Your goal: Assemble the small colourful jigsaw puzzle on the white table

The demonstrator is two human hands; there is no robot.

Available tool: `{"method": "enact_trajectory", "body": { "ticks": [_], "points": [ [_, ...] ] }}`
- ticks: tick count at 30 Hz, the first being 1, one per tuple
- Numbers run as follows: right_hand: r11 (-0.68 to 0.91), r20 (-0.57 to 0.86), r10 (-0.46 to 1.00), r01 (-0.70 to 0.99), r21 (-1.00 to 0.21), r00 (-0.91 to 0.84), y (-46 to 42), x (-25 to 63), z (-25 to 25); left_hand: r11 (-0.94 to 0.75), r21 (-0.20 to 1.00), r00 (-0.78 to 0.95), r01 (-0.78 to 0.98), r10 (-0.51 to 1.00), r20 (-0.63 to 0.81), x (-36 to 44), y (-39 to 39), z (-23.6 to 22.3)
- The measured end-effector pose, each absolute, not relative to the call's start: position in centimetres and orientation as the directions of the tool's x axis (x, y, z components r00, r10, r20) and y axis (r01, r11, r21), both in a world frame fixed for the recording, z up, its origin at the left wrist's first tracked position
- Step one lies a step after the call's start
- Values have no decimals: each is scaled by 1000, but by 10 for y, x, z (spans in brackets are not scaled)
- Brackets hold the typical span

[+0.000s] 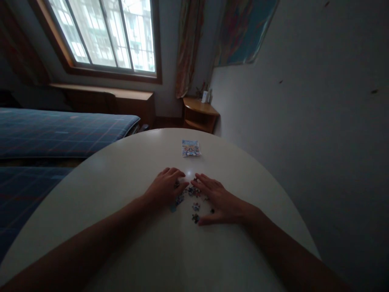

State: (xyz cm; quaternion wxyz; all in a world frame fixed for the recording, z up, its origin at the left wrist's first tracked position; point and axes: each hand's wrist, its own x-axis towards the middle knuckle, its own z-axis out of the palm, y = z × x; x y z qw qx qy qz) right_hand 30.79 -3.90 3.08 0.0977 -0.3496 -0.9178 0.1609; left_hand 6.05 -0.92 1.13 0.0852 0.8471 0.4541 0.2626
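Several small jigsaw puzzle pieces (192, 190) lie loosely grouped on a white round table (127, 251), between my two hands. My left hand (165, 185) rests at the left of the group, fingers curved and apart from the thumb, with some pieces partly hidden beneath it. Opposite it, my right hand (220, 201) is spread over the right side, thumb stretched out beside a dark piece (195, 218). Another loose piece (196, 207) sits just above that one. A few pieces show between and under the right fingers. Neither hand visibly grips a piece.
A small square printed picture (191, 148) lies farther back on the table. Beyond the table's left edge is a bed with a blue plaid mattress (60, 132). A wooden corner shelf (200, 106) stands behind, and a white wall (304, 134) runs along the right.
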Motion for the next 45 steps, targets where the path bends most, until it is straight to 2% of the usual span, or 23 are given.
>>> {"method": "enact_trajectory", "body": {
  "ticks": [4,7,11,22,32,36,38,40,42,45],
  "points": [
    [716,153,683,614,-331,-714,-39,294,24,-631,251,536,734,766,355,67,-16,12],
    [715,254,697,620,-323,-671,-36,283,21,-603,146,538,784,778,325,74,-18,15],
    [674,305,739,675,-302,-601,-31,276,21,-565,59,529,823,800,282,78,-18,19],
    [624,290,777,744,-237,-559,-31,274,21,-654,75,612,753,738,284,77,-18,19],
    [565,322,821,751,-343,-471,-33,273,21,-683,77,638,726,711,295,75,-20,20],
    [562,370,824,692,-452,-428,-27,275,17,-656,159,598,738,744,297,75,-18,17],
    [554,382,830,680,-480,-407,-24,277,16,-610,295,531,735,789,309,75,-16,15],
    [562,392,824,685,-464,-409,-24,277,17,-538,488,430,687,843,325,75,-13,14],
    [582,402,807,703,-409,-433,-28,275,18,-468,632,334,618,884,328,75,-9,13],
    [611,397,782,717,-336,-480,-41,263,21,-412,725,260,553,911,319,72,-3,12]
  ]
}}
